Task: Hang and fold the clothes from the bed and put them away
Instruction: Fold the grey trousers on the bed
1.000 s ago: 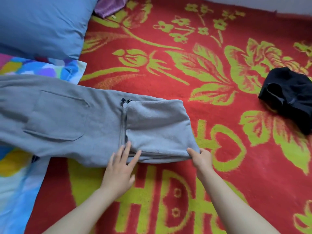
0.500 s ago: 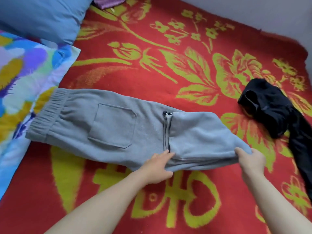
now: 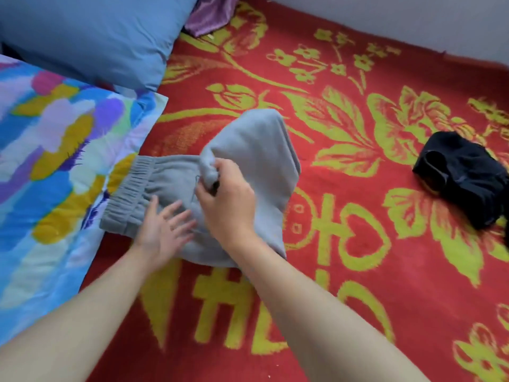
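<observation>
Has swung the folded leg end of the grey sweatpants (image 3: 256,150) up and leftward since half a second ago, from flat on the bed to raised over the seat and back pocket. Has also slid the left hand (image 3: 162,230) from the fold line toward the waist.

Nearest: two bare forearms reaching in from the bottom edge. Beneath and between them, large yellow-green characters woven into the red blanket (image 3: 358,244), partly hidden by the arms and not readable in full; just right of them, a heart outline.

Next: presses the left hand flat on the lower layer of the sweatpants, fingers straight and spread, just right of the ribbed waistband (image 3: 129,188). Grips a bunched corner of the grey fabric in the right hand (image 3: 225,199), fingers and thumb curled tightly round it, just above and to the right of the left hand. Leaves the bunch poking out of the top of the fist, with the lifted layer arching away behind and to the right of the grip before dropping back onto the blanket. Shows a small dark piece at the fist, too small to identify.

Keeps the waistband end against the edge of a multicoloured quilt (image 3: 49,161) on the left.

Farther off: a crumpled black garment (image 3: 462,177) well apart on the right; a blue pillow (image 3: 96,37) at upper left; a purple cloth (image 3: 209,15) beside it; a pale wall (image 3: 385,17) beyond.
</observation>
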Available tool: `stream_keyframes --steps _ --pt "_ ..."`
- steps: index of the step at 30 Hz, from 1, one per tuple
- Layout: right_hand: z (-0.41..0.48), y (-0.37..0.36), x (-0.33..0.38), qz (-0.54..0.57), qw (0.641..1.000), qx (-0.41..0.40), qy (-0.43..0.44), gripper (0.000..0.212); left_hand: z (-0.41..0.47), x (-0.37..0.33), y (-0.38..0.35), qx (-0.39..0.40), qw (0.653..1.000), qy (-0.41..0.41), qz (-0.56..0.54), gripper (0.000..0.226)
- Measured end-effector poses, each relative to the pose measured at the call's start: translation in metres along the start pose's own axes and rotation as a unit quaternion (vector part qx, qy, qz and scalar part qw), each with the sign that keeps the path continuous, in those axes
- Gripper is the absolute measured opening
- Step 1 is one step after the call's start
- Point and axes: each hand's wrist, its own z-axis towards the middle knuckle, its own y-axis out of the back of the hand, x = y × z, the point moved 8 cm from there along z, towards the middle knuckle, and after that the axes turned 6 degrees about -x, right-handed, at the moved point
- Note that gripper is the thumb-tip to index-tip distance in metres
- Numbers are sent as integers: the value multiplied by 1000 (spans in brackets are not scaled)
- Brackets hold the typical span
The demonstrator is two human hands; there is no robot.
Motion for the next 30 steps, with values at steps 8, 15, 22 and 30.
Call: stream_keyframes --steps 8,15,22,30 --pt "-64 -71 -73 -203 941 268 -20 52 14 -51 99 -134 960 -60 238 26" --pt "-93 -57 -150 -367 882 294 13 74 25 -81 83 -229 893 -258 289 18" --pt "-114 -83 -169 -428 821 373 57 86 -2 -84 142 -330 759 -279 487 45" --pt "-125 -101 -141 -483 797 292 215 71 -4 -14 52 6 296 -476 828 74"
